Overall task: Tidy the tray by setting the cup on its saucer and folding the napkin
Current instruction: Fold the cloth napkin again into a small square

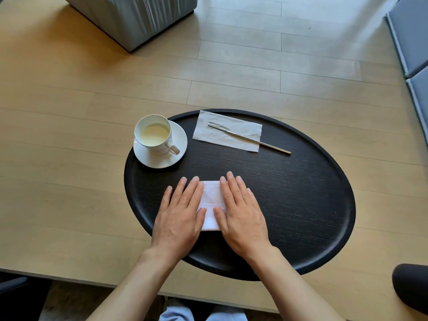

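Note:
A round black tray (pixel 301 205) lies on a light wooden table. A white cup (pixel 152 133) holding pale liquid stands upright on its white saucer (pixel 162 161) at the tray's left edge. A white napkin (pixel 211 200), folded into a small rectangle, lies near the tray's front. My left hand (pixel 179 214) rests flat on the napkin's left side, and my right hand (pixel 242 212) rests flat on its right side. Fingers of both hands are spread and extended, pressing down. Only the napkin's middle strip shows between them.
A grey paper sleeve (pixel 240 137) lies at the tray's far side with a metal utensil (pixel 266 143) across it. A grey upholstered stool (pixel 129 19) stands at the back left, blue cushions (pixel 414 54) at the right, and a dark rounded object (pixel 410 288) at the lower right.

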